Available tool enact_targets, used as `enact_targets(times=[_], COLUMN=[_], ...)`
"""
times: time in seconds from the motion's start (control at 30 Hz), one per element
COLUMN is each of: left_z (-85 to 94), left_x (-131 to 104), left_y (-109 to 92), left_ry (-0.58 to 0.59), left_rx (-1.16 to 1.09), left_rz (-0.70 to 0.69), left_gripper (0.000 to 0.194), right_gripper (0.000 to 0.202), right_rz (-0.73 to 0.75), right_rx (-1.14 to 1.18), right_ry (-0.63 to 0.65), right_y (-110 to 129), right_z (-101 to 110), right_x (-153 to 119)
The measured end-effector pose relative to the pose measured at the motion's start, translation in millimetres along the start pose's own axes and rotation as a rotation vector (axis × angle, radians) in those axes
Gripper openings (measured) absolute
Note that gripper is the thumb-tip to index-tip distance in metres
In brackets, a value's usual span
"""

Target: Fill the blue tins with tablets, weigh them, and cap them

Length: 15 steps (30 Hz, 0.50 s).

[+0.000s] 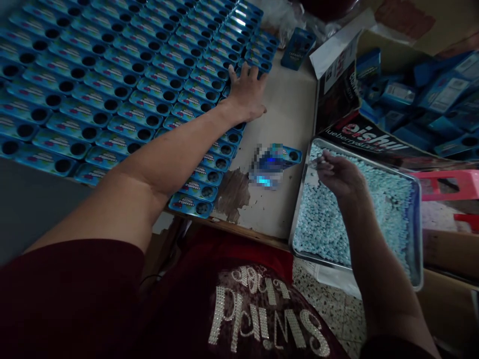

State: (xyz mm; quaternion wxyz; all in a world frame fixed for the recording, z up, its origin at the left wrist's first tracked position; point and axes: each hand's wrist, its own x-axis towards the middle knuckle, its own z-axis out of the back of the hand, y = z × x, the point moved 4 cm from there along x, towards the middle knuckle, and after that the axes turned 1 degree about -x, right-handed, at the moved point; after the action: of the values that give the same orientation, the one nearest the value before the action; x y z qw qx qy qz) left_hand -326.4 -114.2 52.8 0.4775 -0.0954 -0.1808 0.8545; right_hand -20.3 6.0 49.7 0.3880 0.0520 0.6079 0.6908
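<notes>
My left hand (247,92) reaches over the right edge of the rows of small blue tins (192,205), fingers spread and pointing away from me. Its fingertips are on or just above the tins; contact is unclear. Most tins show a dark round opening, and some nearest me show pale pieces in theirs. My right hand (339,172) is closed above a metal tray (419,239) of small pale blue-green pellets (322,229). A small shiny piece pokes from its fingers, too blurred to name. Left of the tray, a blue tin (292,153) lies on the table, partly covered by a pixelated patch.
An open cardboard box (337,89) full of blue packages stands behind the tray. One more blue tin (298,48) stands upright near clear plastic wrap (279,17). A pink stool (449,184) is at right. The table's front edge (258,234) is close to my body.
</notes>
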Motion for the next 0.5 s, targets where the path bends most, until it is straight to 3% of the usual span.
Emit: enact_targets(times=[0.1,0.2,0.33,0.5], left_z=[-1.9,-5.0,-7.5,-12.1], left_x=[-0.3,4.8,9.8,14.7], left_y=[-1.7,1.8,5.9,9.2], left_ry=[0.022,0.006,0.000,-0.034], left_rx=[0.006,-0.002,-0.053,-0.035], left_rz=[0.011,-0.017,-0.055,-0.048], left_gripper=[0.092,0.100,0.104,0.107], right_gripper=[0.036,0.035,0.035,0.023], right_rz=[-0.025,-0.036,-0.004,0.187], right_rx=[0.024,0.040,0.027,-0.321], right_ry=[-0.002,-0.047,-0.050,0.019], right_y=[-11.4,-4.6,32.9,79.9], right_z=[-0.3,6.9,-8.6,-47.9], right_x=[7.0,5.7,-10.5,-20.0])
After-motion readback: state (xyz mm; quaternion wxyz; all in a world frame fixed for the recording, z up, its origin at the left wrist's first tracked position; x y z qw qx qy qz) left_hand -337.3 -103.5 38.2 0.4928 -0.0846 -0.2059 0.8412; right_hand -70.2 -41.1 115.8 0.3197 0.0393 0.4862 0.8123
